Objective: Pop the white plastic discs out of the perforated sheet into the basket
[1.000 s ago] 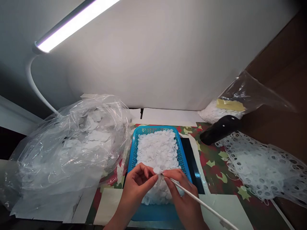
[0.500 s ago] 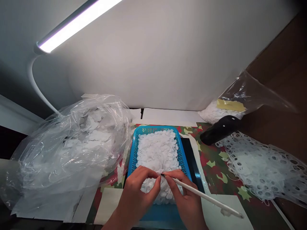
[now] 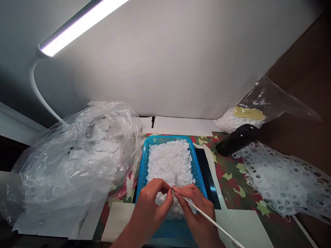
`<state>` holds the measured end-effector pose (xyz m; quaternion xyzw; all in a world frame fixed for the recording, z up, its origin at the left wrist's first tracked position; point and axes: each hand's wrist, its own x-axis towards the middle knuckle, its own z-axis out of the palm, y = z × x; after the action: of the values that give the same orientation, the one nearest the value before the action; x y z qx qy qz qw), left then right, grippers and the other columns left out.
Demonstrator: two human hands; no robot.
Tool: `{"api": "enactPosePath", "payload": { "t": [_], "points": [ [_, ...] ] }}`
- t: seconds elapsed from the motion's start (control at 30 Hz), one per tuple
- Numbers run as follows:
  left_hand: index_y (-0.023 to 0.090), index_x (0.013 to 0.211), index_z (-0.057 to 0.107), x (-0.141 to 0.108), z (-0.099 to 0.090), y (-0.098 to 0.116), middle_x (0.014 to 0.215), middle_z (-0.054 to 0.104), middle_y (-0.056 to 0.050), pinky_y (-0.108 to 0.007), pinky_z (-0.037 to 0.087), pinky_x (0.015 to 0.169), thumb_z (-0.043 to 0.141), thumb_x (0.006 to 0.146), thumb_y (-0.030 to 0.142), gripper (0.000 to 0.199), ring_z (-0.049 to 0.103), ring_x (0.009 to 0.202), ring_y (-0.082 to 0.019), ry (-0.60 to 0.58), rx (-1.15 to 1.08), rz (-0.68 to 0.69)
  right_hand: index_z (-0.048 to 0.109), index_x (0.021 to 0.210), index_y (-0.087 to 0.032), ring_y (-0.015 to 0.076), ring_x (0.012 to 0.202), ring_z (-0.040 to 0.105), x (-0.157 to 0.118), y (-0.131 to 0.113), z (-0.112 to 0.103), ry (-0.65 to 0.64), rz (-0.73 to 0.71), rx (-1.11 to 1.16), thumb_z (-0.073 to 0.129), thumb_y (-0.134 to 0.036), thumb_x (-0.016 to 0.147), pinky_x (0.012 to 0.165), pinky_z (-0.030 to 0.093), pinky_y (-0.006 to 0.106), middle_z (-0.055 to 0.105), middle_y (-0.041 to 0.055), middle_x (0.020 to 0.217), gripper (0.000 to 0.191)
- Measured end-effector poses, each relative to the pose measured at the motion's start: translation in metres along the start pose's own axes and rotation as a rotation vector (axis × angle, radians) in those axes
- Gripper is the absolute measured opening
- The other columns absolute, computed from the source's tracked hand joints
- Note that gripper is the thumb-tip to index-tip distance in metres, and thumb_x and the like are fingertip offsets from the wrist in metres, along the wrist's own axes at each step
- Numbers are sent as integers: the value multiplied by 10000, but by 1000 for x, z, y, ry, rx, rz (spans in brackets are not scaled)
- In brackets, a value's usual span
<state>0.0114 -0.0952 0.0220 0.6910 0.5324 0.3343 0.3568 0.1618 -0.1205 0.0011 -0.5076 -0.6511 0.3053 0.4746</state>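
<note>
L fingers (image 3: 164,186) pinch a disc (image 3: 171,185) at the R fingertips, R fingers (image 3: 184,195) clench white stick (image 3: 212,220), both over blue tray (image 3: 144,162) heaped w/ white discs (image 3: 169,162); more discs in clear bag (image 3: 64,175), punched sheet (image 3: 284,182) at right.

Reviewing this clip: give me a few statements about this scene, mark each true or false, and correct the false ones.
1. The right hand holds a thin white stick. True.
2. A blue plastic tray is heaped with white discs. True.
3. The perforated white sheet lies inside the tray. False: it lies to the right of the tray, partly on a patterned cloth.
4. The lamp is switched off. False: its bar is lit.
5. The left hand is over the tray, its fingertips close to the right hand. True.
</note>
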Motion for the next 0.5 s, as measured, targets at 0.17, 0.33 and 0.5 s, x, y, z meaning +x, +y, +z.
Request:
{"api": "enactPosePath", "payload": {
  "t": [0.17,0.33,0.5],
  "points": [
    [194,673,490,1,1,1,671,563,-9,-253,421,622,518,837,167,169,561,650,-165,-21,39,7,677,1070,-305,173,765,633,0,1,3,37,-20,-25,574,-166,881,668,503,266,678,13,820,256],
    [195,679,460,0,0,-1,671,537,2,-242,416,627,508,842,159,174,545,653,-153,-22,54,9,668,1077,-314,178,794,629,-1,-1,4,72,-38,-100,570,-158,884,717,495,286,692,7,848,267],
    [194,687,472,-3,-3,-2,670,533,9,-227,416,629,512,834,141,162,531,645,-141,-18,-5,3,663,1055,-288,172,827,628,-1,3,1,162,-28,-144,569,-166,890,759,494,283,695,10,889,226]
  ]
}}
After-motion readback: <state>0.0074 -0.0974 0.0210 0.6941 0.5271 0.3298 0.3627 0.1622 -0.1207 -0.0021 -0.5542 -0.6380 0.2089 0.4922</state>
